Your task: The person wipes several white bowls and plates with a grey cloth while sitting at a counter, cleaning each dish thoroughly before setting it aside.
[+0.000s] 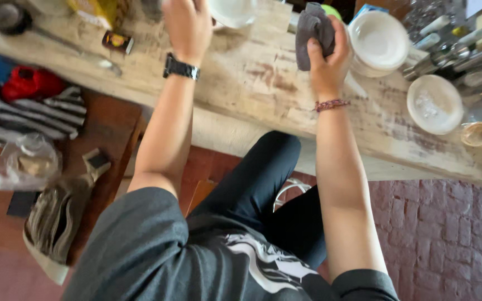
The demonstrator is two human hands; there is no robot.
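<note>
Grey cloth (312, 30): bunched, clenched in right hand (326, 56), held above the worn wooden counter (263, 83), just left of the stacked white bowls (379, 42). Left hand (188, 25) farther left over the counter, by a white bowl (232, 11); grip can't be made out.

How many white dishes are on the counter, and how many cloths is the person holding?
White bowls: 3, one at the left hand up top, a stack by the right hand, one further right
Grey cloth: 1, in the right hand
Total: 4
</note>
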